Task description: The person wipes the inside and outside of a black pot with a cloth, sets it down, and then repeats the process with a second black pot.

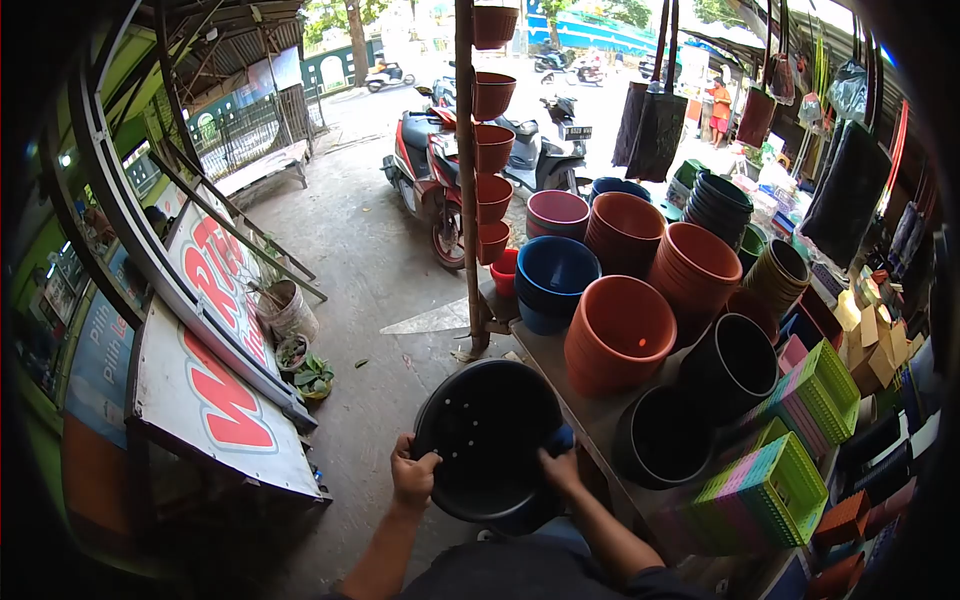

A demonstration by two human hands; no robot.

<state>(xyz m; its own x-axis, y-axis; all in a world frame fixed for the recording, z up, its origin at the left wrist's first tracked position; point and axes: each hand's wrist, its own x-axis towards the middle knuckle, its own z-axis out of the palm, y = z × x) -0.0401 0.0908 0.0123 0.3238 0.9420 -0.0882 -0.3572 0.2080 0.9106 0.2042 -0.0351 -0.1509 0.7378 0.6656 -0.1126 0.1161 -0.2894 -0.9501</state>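
Occupying the frame's lower centre, the black pot lies between the left hand, clamped on its rim, and the right hand, curled over the opposite rim nearer the worktop.

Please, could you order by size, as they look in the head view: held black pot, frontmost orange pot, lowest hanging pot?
1. Held black pot
2. Frontmost orange pot
3. Lowest hanging pot
The first is nearest the camera, so real sizes may differ.
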